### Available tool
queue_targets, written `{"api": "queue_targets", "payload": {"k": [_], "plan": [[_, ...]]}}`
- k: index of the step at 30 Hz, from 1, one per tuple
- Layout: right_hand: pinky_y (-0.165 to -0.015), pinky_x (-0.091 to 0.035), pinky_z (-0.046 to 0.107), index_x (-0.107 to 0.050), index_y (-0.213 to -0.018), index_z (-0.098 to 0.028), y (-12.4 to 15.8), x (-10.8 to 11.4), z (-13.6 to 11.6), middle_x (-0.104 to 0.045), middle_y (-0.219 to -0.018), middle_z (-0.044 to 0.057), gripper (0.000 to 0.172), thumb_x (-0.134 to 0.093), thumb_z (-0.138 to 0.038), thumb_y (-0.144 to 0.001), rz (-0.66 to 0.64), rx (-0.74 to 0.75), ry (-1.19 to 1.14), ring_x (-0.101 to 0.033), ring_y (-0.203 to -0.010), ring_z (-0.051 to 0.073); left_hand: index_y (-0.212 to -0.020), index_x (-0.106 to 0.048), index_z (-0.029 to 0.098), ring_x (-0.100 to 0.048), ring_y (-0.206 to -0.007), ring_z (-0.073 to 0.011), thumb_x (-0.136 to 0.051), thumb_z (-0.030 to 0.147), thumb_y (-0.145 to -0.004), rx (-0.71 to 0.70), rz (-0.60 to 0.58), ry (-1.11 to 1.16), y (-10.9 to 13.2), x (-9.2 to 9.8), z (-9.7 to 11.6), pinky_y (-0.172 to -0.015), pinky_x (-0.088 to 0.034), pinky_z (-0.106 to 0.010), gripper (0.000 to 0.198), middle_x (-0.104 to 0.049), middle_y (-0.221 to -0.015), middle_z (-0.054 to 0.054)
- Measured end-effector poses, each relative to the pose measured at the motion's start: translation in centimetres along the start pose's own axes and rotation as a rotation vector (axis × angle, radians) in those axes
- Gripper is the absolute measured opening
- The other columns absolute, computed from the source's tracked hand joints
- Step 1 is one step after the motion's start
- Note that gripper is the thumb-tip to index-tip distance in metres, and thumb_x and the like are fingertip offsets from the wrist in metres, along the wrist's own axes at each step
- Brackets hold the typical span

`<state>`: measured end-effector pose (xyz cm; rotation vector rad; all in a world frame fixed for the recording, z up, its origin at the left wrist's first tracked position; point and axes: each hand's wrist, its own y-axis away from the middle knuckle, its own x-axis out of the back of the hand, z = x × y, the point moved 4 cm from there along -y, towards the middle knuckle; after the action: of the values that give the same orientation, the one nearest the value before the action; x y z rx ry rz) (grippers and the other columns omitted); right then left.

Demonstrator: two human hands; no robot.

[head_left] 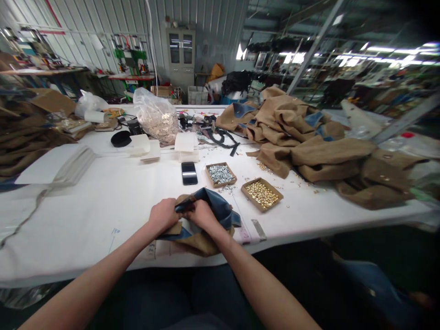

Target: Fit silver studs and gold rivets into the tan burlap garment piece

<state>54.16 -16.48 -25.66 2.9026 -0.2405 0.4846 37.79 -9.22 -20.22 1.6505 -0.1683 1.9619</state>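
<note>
A brown fabric piece with a blue lining lies bunched at the front of the table. My left hand is closed on its upper left edge. Close beside it, my right hand also grips the cloth, its fingers partly hidden in the folds. Whether anything small sits between the fingers I cannot make out. Just beyond the cloth are a box of silver metal pieces and a box of gold metal pieces. A black phone lies behind my hands.
Brown fabric pieces are heaped at the right. Loose metal bits lie around the boxes. A clear bag of small pieces, white paper stacks and black straps lie farther back. The white table's front edge is close to me.
</note>
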Motion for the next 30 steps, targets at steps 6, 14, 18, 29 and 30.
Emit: {"api": "queue_targets", "payload": {"k": [6,14,18,29,30], "plan": [[-0.065,-0.045,0.03,-0.08,-0.087,-0.015,1.1,1.2,-1.0,-0.078,-0.084,0.005,0.013,-0.083,-0.004,-0.081,-0.042,-0.022,0.009,-0.065,-0.074,0.023,-0.117,-0.078,0.022,-0.082,-0.111,-0.0359,-0.073,0.046,-0.098,0.038,0.004,0.051,0.2,-1.1,-0.8,-0.086,-0.06,-0.036,0.031,-0.084,-0.12,-0.018],[-0.069,-0.06,0.031,-0.077,-0.097,-0.016,4.6,1.0,-2.4,-0.076,-0.087,0.008,0.024,-0.057,-0.005,-0.092,-0.128,-0.035,-0.169,-0.073,-0.077,0.023,-0.114,-0.074,0.021,-0.081,-0.105,-0.0349,-0.072,0.03,-0.095,-0.004,0.051,0.01,1.6,-0.8,0.2,-0.084,-0.057,-0.036,0.021,-0.083,-0.112,-0.016],[-0.071,-0.065,0.033,-0.078,-0.103,-0.017,6.3,1.9,-4.2,-0.073,-0.105,0.009,0.023,-0.081,-0.022,-0.081,-0.198,-0.117,-0.576,-0.07,-0.091,0.025,-0.116,-0.071,0.022,-0.08,-0.103,-0.0351,-0.072,0.034,-0.098,-0.042,0.084,-0.004,2.1,-0.9,0.5,-0.08,-0.054,-0.036,0.022,-0.082,-0.112,-0.015],[-0.107,-0.054,0.048,-0.074,-0.144,-0.018,3.5,7.0,-13.4,-0.068,-0.131,0.015,0.09,-0.115,-0.053,-0.072,-0.077,0.521,0.75,-0.063,-0.122,0.038,-0.113,-0.065,0.019,-0.075,-0.107,-0.0331,-0.059,0.014,-0.102,-0.145,0.224,-0.098,5.3,0.2,2.8,-0.087,-0.048,-0.043,0.014,-0.078,-0.113,-0.012],[-0.108,-0.053,0.048,-0.078,-0.136,-0.015,2.6,6.4,-13.7,-0.068,-0.131,0.017,0.088,-0.118,-0.051,-0.067,-0.143,0.576,0.985,-0.063,-0.124,0.04,-0.113,-0.065,0.019,-0.073,-0.109,-0.0337,-0.058,0.01,-0.1,-0.164,0.247,-0.117,5.9,0.4,3.2,-0.09,-0.048,-0.044,0.017,-0.077,-0.113,-0.013]]}}
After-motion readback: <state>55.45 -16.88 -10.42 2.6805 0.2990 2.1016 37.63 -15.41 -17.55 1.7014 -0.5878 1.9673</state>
